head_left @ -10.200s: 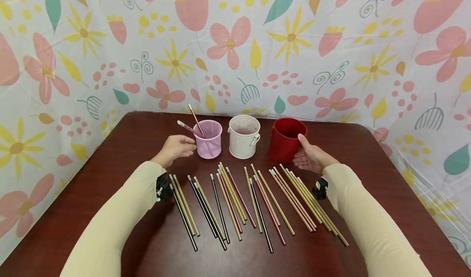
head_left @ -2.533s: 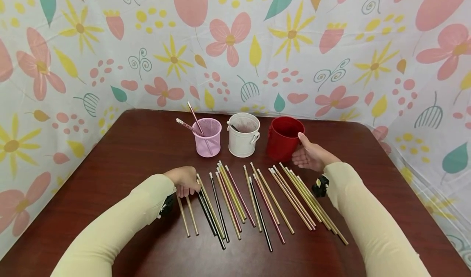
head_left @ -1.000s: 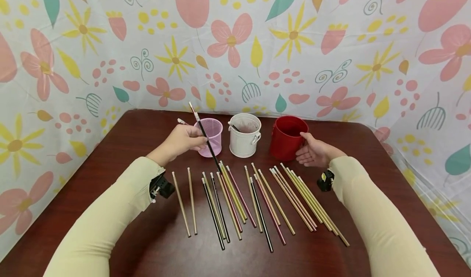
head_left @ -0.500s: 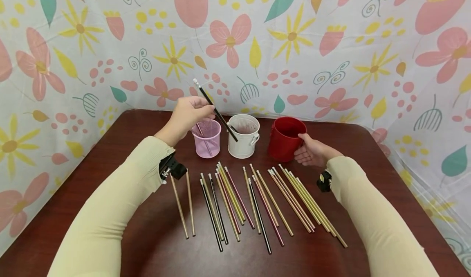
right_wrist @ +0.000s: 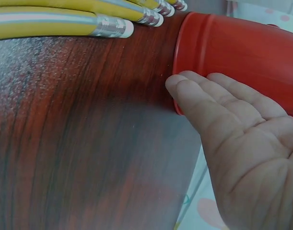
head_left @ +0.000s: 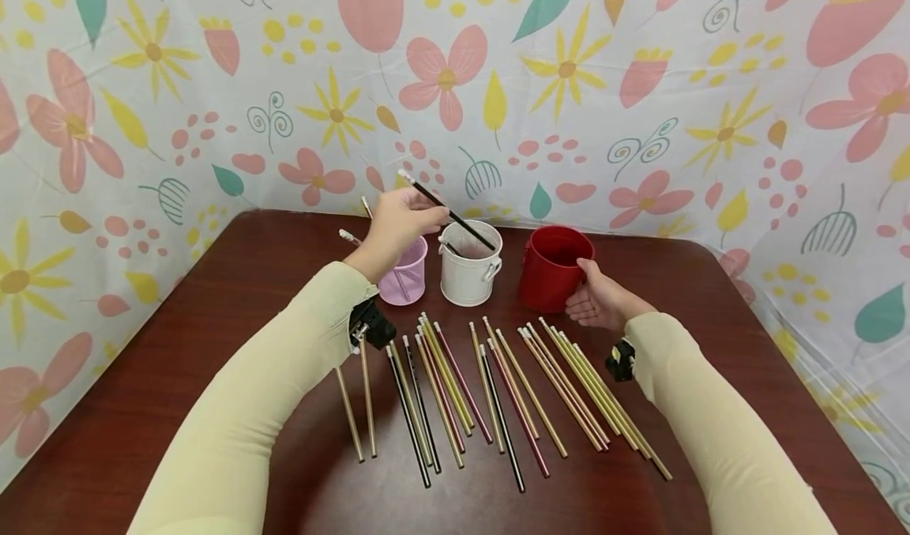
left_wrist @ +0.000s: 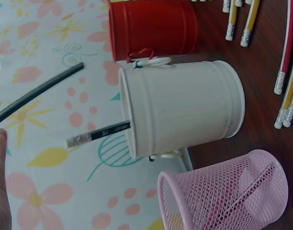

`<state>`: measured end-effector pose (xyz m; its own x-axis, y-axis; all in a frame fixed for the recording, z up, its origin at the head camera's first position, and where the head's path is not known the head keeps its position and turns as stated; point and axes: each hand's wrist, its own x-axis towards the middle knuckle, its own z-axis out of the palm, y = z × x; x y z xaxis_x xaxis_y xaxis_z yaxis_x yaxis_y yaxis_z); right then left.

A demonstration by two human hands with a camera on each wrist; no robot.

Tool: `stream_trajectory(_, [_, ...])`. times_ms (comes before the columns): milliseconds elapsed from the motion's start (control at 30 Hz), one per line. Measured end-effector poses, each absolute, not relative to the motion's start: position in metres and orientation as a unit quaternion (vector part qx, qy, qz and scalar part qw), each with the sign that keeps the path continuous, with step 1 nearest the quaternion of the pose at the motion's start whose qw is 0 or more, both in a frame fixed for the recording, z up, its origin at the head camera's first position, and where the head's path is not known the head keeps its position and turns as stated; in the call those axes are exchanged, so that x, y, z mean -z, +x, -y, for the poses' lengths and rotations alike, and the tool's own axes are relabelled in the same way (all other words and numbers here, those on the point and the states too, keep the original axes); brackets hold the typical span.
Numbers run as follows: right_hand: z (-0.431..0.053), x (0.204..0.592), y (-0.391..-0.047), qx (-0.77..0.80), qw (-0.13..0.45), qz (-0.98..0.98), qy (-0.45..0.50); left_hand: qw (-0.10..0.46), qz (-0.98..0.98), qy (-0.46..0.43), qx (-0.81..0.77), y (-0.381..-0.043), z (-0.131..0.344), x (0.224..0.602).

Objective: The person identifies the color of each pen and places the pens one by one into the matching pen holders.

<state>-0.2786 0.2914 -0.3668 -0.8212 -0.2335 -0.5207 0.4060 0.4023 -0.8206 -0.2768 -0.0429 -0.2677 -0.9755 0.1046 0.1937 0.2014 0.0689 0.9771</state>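
Observation:
Between its thumb and fingers my left hand pinches a black pencil, eraser end up and tilted. The pencil's lower end is over the mouth of the white bucket. Another black pencil leans inside that bucket, its eraser sticking out. To the left stands a pink mesh cup with pencils in it, partly covered by my left hand. My right hand rests against the right side of the red bucket. In the right wrist view its fingers lie straight along the red wall.
Several gold, black and dark red pencils lie in a loose row on the brown table, in front of the containers. A flower-printed cloth hangs behind the table. Two gold pencils lie at the row's left end.
A black pencil has gone into the white bucket since the oldest frame. My left hand has lifted another from the row and moved it right, over the white bucket. The right hand stays by the red bucket.

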Motion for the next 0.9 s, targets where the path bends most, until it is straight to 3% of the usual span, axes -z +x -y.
stream_trajectory(300, [-0.291, 0.366, -0.276, 0.545, 0.299, -0.782, 0.054, 0.040, 0.835, -0.119, 0.535, -0.280, 0.035, 0.282])
stream_trajectory(900, [-0.296, 0.359, -0.277, 0.563, 0.283, -0.775, 0.046, 0.118, 0.824, -0.093, 0.546, -0.286, 0.049, 0.280])
